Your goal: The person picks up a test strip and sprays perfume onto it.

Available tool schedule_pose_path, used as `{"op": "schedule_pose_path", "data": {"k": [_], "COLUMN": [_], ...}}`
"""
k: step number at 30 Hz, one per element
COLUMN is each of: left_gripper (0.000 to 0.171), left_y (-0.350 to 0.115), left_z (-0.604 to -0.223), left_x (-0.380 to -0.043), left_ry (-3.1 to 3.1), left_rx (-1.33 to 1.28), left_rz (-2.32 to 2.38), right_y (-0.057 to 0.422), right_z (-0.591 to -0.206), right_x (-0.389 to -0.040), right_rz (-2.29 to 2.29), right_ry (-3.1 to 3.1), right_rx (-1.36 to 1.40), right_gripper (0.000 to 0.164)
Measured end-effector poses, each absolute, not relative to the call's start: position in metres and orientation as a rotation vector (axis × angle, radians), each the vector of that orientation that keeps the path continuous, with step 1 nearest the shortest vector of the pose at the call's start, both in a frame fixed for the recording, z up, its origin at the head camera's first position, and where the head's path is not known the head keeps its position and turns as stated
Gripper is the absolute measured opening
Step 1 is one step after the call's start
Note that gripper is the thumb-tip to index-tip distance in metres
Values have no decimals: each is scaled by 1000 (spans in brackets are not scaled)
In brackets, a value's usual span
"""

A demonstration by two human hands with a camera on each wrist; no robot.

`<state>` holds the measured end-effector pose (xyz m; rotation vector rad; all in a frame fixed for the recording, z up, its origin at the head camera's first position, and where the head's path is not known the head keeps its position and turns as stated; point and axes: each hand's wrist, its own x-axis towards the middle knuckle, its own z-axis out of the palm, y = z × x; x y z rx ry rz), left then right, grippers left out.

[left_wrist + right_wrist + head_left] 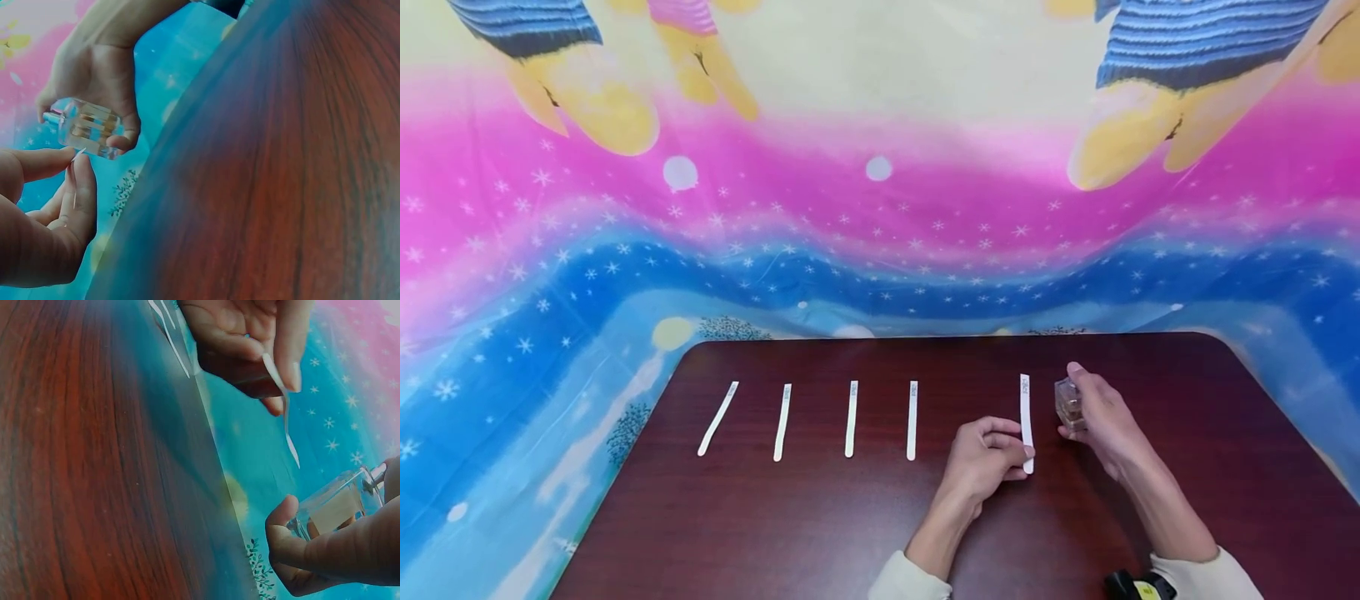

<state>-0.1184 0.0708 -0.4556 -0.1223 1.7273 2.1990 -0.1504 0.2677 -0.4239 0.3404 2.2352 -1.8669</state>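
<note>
My left hand pinches a white paper test strip near its lower rounded end, between thumb and fingers. The strip's upper end bears small printed lettering. To its right, my right hand grips a small clear glass perfume bottle. One finger sits on the bottle's top in the left wrist view, where the glass bottle shows amber liquid or a label inside. In the right wrist view the strip is thin, slightly bent and apart from the bottle.
Several similar white strips, among them a slanted strip and an upright strip, lie spaced in a row on the dark wooden table. Behind the table hangs a colourful printed cloth. A black device is at the right wrist.
</note>
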Motion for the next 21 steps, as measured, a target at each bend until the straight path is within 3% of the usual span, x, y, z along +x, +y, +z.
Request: {"op": "schedule_pose_path", "data": {"k": [7, 17, 21], "left_gripper": [28, 28, 28], "left_y": [73, 74, 75], "left_z": [-447, -439, -440], "left_x": [-113, -108, -107], "left_ry": [1633, 1569, 1564], "left_rx": [-125, -103, -126], "left_rz": [2232, 2252, 2243], "right_y": [268, 266, 265], "right_z": [-422, -426, -428], "right_x": [-148, -148, -147], "right_rz": [-1821, -1750, -1739], "right_ry": [2310, 2429, 2455], "right_rx": [389, 428, 430], "right_gripper": [77, 83, 72]}}
